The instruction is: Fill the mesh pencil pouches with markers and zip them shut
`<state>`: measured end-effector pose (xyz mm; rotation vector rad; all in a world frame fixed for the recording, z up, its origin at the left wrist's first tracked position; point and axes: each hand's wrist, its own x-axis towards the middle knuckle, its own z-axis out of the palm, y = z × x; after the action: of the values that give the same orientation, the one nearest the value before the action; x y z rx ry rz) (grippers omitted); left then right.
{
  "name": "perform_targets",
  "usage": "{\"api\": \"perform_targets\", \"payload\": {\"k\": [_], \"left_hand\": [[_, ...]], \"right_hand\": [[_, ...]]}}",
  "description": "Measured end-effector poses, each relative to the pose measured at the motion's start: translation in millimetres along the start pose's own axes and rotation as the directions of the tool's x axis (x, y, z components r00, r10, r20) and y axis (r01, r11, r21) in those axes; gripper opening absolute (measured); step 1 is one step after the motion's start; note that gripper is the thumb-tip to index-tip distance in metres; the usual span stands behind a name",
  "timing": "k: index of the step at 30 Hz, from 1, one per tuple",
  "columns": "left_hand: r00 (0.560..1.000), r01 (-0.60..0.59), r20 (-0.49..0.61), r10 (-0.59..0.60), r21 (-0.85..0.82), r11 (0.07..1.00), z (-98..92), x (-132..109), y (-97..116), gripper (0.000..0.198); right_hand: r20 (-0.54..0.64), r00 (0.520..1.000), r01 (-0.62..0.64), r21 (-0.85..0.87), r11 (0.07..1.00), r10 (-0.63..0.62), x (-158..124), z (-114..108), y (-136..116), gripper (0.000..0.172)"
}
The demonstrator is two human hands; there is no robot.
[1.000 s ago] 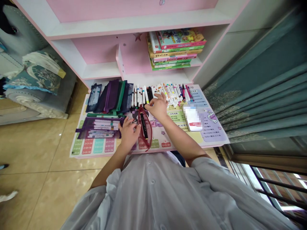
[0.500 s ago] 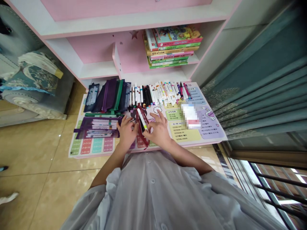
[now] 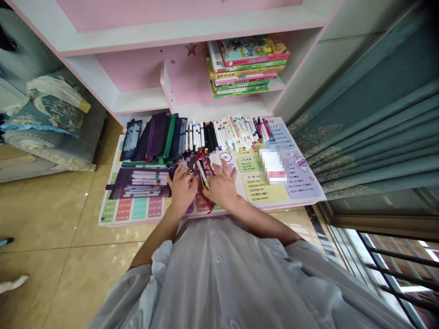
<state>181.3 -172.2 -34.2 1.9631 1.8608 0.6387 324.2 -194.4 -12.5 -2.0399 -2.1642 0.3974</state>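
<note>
Head view: one red mesh pouch [image 3: 206, 200] lies on one desk [image 3: 302, 188], at least one white marker [image 3: 203, 174] inside, between left hand [image 3: 183, 186] and right hand [image 3: 222, 186]; both touch it, but whether either is clamped on it I cannot tell

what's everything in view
slender mesh pouch: one, red, between hands
slim marker: at least one, white, in pouch
loose plastic markers: many, mostly white, desk back
flat mesh pouches: several, navy, purple, green, desk left
stacked books: several, multicoloured, shelf
pixelated rectangle: one, mostly white, desk right
printed desk: one, multicoloured, centre
shelf unit: one, pink, white, behind
draped curtain: one, teal, right
upholstered seat: one, grey, left
tiled floor: one, beige, below
buttoned shirt: one, grey, bottom
left hand, right hand: two, bare, flanking pouch
</note>
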Motion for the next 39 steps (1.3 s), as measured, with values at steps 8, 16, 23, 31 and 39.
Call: {"api": "perform_targets", "payload": {"k": [8, 16, 23, 31, 39], "left_hand": [[1.0, -0.007, 0.001, 0.007, -0.016, 1.0, 1.5, 0.3, -0.7, 0.023], [1.0, -0.008, 0.012, 0.008, -0.005, 1.0, -0.5, 0.2, 0.3, 0.025], [1.0, -0.008, -0.005, 0.007, -0.027, 1.0, 1.6, -0.8, -2.8, 0.027], [1.0, -0.009, 0.006, 0.009, -0.01, 1.0, 2.3, -0.1, -3.3, 0.027], [1.0, -0.003, 0.001, 0.003, -0.012, 1.0, 1.7, 0.7, -8.8, 0.026]], "right_hand": [[0.066, 0.998, 0.028, -0.074, 0.997, -0.023, 10.9, 1.5, -0.1, 0.036], [-0.01, 0.999, 0.032, 0.009, 0.999, -0.032, 9.8, -2.8, 0.5, 0.032], [-0.273, 0.958, -0.037, 0.174, 0.984, 0.084, 45.4, -17.1, 24.0, 0.023], [-0.219, 0.958, -0.194, -0.016, 0.981, 0.186, 128.4, -6.5, 44.5, 0.036], [-0.214, 0.961, -0.2, -0.103, 0.974, 0.175, 141.9, 3.2, 39.3, 0.035]]}}
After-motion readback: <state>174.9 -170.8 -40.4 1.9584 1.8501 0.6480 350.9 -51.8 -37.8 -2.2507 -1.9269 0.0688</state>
